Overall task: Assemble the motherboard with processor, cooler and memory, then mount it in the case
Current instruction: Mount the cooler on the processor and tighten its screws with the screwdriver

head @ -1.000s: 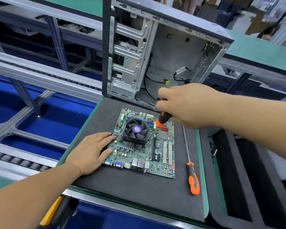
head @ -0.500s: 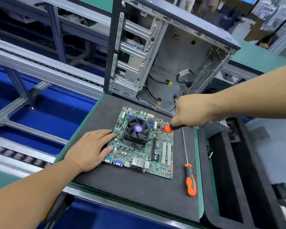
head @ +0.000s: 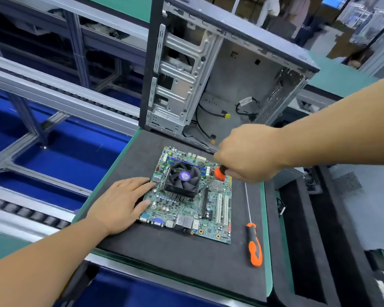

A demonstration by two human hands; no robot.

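Orange-and-black screwdriver [head: 220, 173], gripped in the right hand [head: 248, 155], has swung back onto the black finned cooler [head: 182, 180] while the left hand [head: 122, 201], fingers spread flat, steadies the green motherboard [head: 193, 209], so fastening likely continues.

Screwdriver handle [head: 220, 173] hidden inside right hand [head: 246, 155]

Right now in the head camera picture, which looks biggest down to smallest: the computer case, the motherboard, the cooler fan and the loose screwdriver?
1. Computer case, though it stands farthest from the camera.
2. Motherboard.
3 and 4. Cooler fan and loose screwdriver: unsure; the screwdriver is longer but thin, the fan covers more area.
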